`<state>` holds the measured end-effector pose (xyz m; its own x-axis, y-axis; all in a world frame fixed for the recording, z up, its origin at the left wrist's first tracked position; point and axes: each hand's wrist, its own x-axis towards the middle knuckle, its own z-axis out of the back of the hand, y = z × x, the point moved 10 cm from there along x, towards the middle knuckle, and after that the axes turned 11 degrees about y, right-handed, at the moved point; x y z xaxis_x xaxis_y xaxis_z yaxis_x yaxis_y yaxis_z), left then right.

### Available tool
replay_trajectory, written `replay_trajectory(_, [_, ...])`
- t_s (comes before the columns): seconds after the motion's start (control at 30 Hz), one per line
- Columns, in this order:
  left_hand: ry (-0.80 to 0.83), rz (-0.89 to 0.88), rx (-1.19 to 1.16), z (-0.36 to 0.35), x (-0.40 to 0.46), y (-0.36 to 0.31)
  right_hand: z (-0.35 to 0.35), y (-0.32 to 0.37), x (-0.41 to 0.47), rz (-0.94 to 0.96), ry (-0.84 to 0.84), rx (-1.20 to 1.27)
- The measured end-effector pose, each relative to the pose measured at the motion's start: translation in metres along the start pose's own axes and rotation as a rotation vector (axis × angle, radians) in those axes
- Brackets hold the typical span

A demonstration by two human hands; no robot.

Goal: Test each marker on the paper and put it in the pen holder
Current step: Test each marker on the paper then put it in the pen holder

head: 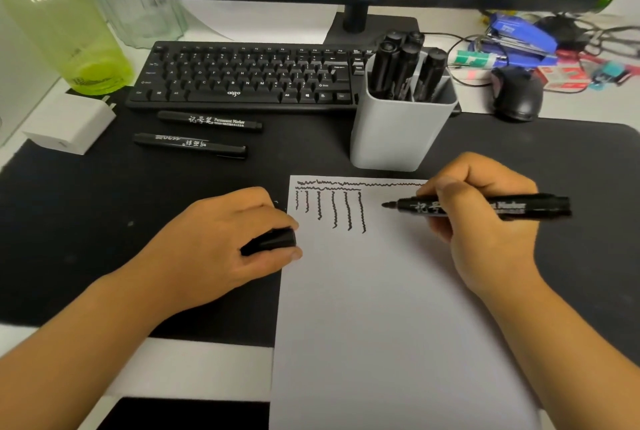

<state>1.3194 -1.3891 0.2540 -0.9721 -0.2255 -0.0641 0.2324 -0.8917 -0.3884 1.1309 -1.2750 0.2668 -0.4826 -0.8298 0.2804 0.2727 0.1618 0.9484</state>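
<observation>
Five markers (403, 65) already stand in the pen holder (398, 131). The right hand (485, 221) grips an uncapped marker (485, 207) just above the scribbled paper (381, 308); the left hand (221, 239) pinches its cap (273, 240). Two capped markers (207, 121) lie untested near the keyboard (242, 76).

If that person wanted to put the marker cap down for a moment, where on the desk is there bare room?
Bare black mat lies between the two loose markers and the left hand, and also right of the paper, below the mouse. The paper's lower half is blank. It is crowded behind the pen holder, by the cables and stapler.
</observation>
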Motion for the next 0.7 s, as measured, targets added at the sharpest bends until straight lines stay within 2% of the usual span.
replay_trajectory(0.23, [-0.089, -0.036, -0.040, 0.016, -0.004, -0.012, 0.012, 0.023, 0.002, 0.081, -0.063, 0.024])
replay_trajectory(0.37, [-0.082, -0.076, -0.008, 0.020, -0.008, -0.028, 0.006, 0.042, -0.002, 0.069, -0.003, 0.028])
replay_trajectory(0.5, [-0.024, -0.019, 0.001, 0.009, -0.007, -0.035, -0.008, 0.046, -0.016, 0.003, 0.104, 0.124])
replay_trajectory(0.7, [0.009, 0.004, 0.021, -0.001, -0.009, -0.045, -0.024, 0.043, -0.041, -0.101, 0.162, 0.092])
